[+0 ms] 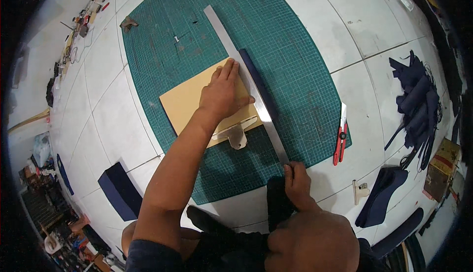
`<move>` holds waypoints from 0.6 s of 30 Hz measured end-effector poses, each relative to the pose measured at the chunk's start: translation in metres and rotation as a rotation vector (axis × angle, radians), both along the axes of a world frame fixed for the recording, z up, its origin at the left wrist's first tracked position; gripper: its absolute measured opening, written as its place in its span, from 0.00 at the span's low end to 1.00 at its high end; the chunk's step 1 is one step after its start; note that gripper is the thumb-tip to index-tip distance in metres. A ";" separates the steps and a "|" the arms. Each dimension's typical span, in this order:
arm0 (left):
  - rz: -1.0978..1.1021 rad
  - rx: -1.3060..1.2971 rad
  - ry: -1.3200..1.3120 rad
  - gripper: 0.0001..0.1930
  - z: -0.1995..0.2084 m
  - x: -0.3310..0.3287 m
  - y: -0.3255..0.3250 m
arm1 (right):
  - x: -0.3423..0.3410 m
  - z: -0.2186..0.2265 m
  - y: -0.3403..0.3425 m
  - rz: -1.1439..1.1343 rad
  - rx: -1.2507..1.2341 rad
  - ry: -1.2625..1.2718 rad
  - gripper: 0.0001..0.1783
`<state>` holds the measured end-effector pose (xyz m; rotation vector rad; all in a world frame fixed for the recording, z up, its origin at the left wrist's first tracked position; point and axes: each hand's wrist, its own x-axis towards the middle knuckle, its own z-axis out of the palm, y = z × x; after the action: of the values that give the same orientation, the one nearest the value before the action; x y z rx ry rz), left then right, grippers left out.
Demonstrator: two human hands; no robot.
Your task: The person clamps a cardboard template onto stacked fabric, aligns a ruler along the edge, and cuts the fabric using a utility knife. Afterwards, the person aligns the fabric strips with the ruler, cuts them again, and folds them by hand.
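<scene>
Pressing flat with spread fingers, the left hand (224, 92) bears down on a tan sheet of board (194, 102) that lies on a green gridded cutting mat (295, 75), its fingertips reaching the board's far right corner just beside a long steel ruler (246, 80); the open palm seems meant to keep the board from sliding against the straightedge rather than to grip anything. The ruler runs diagonally across the mat from its far end to its near edge, and a dark navy strip (258, 85) lies along its right side, touching or nearly touching it, so the metal edge looks set as a guide for that strip. A metal clip-like fitting (236, 133) rests at the board's near edge, partly over it. The right hand (298, 181) sits at the near end of the ruler, fingers curled on dark cloth (278, 198) that leads off the mat toward the person's lap, apparently pulling it taut; whether it also pins the ruler's tip cannot be told. A red utility knife (340, 136) lies untouched at the mat's right edge, near the right hand. Farther right on the white tiled floor (345, 20) lie a heap of navy pieces (416, 102), and a navy box-shaped block (119, 190) sits to the left
</scene>
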<state>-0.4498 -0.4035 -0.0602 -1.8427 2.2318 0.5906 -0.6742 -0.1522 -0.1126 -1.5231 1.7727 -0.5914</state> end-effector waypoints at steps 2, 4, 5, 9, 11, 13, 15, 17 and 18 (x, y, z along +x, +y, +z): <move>-0.014 -0.024 0.006 0.55 -0.002 0.004 0.000 | 0.002 0.001 -0.001 -0.004 0.017 -0.019 0.09; -0.009 -0.031 0.013 0.56 -0.004 0.004 0.000 | 0.003 0.001 -0.001 -0.010 0.034 -0.032 0.10; -0.005 -0.039 0.023 0.56 -0.005 0.003 0.000 | 0.003 0.000 0.000 -0.021 0.024 -0.023 0.10; -0.015 -0.042 0.013 0.56 -0.005 0.002 -0.002 | 0.002 -0.002 0.000 -0.020 -0.015 -0.006 0.10; -0.025 -0.045 0.003 0.55 -0.004 0.001 -0.002 | 0.002 -0.002 0.001 -0.026 0.020 -0.013 0.11; -0.025 -0.046 0.005 0.55 -0.003 0.002 -0.002 | 0.003 -0.001 0.001 -0.032 0.056 -0.023 0.11; -0.024 -0.047 0.003 0.55 -0.002 0.003 -0.001 | 0.005 -0.001 0.001 -0.029 0.042 -0.029 0.11; -0.016 -0.029 -0.006 0.54 0.000 0.000 -0.002 | 0.004 -0.003 0.002 -0.031 0.035 -0.021 0.11; -0.015 -0.028 -0.005 0.54 -0.003 0.000 -0.002 | 0.004 -0.003 0.002 -0.032 0.027 -0.015 0.11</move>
<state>-0.4494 -0.4055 -0.0630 -1.8364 2.2601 0.5550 -0.6701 -0.1503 -0.1161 -1.4711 1.7900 -0.5910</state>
